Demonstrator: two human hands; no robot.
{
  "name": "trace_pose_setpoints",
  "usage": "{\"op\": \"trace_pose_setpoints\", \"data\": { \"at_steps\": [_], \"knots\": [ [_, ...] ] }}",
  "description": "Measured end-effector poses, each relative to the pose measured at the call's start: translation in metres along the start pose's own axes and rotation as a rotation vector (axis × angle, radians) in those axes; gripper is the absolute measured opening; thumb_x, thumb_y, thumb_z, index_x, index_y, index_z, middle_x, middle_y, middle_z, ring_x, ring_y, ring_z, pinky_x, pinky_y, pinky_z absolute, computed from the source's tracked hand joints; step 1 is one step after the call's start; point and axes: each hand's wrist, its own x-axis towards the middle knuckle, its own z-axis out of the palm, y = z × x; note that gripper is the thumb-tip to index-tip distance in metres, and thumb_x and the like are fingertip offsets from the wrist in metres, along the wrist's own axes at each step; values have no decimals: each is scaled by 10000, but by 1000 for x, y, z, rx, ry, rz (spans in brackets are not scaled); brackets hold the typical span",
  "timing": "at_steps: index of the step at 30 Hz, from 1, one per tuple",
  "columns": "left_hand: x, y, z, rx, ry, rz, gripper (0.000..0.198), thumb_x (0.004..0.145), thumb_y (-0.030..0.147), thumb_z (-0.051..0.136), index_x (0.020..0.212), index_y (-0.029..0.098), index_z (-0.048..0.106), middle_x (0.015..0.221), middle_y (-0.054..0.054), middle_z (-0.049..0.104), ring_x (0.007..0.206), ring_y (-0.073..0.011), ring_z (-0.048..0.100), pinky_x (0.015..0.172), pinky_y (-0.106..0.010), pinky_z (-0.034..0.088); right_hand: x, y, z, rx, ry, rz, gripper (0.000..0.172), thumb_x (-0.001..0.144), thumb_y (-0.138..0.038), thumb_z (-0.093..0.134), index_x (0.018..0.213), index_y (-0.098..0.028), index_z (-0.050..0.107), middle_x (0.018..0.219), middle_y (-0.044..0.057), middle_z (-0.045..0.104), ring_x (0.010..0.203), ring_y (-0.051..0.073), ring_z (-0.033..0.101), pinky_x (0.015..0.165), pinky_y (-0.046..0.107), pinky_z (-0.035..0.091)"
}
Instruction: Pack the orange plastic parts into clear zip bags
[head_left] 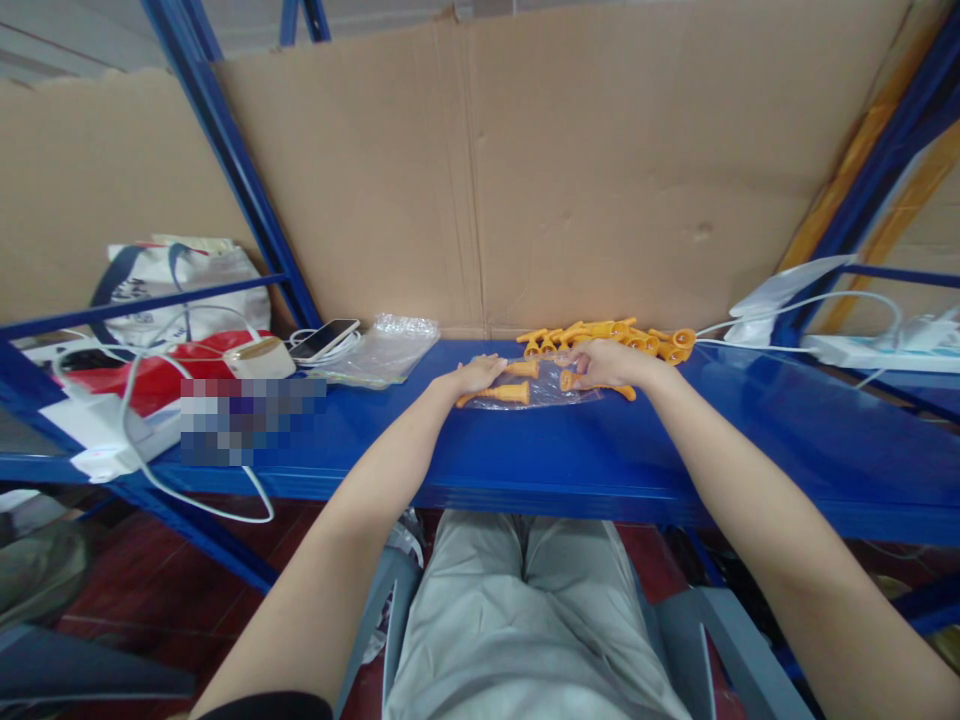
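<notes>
A small clear plastic bag [541,388] lies on the blue metal shelf [525,450] with orange funnel-shaped plastic pieces [510,393] in or on it. My left hand [478,373] rests flat on the bag's left edge, fingers stretched out. My right hand [606,362] is curled, fingers pinched round one orange piece [570,379] at the bag's right side. Behind it, against the cardboard wall, lies a pile of several orange pieces [607,337].
A stack of clear bags [382,350] and a phone [326,338] lie to the left, with a tote bag [176,290], chargers and white cables [150,470]. A white power strip [870,348] and a white device [780,292] sit at right. Cardboard [600,170] backs the shelf.
</notes>
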Motion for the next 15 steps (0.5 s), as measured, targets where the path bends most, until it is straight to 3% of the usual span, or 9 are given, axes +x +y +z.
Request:
{"op": "trace_pose_setpoints", "data": {
  "at_steps": [4,8,11,15],
  "knots": [
    [1,-1,1,-16,3,1,676,943,508,35,1520,191,190,1593,-66,106,1475,-246,73,1158,-522,96,-2,7,-6,-180,-45,91,122,645,-50,642,685,-162,670,691,65,653,761,253,646,715,345,488],
    [3,-2,2,-37,11,5,670,948,509,52,1517,185,198,1592,-74,119,1474,-258,91,1152,-546,81,-5,17,-15,-354,-218,189,87,646,-87,670,718,-123,705,753,90,688,805,262,663,726,340,495],
    [3,-3,2,-39,31,0,655,953,509,67,1504,205,248,1587,-72,145,1472,-273,98,1143,-569,76,-6,20,-16,-354,-291,203,126,664,-120,678,775,-127,737,815,93,712,825,253,668,740,331,493],
    [3,-1,1,-35,85,16,650,958,506,79,1468,197,337,1570,-85,211,1470,-278,100,1141,-576,39,-7,18,-15,-271,-248,184,157,680,-101,632,786,-129,744,793,75,713,786,219,660,698,285,478]
  ]
}}
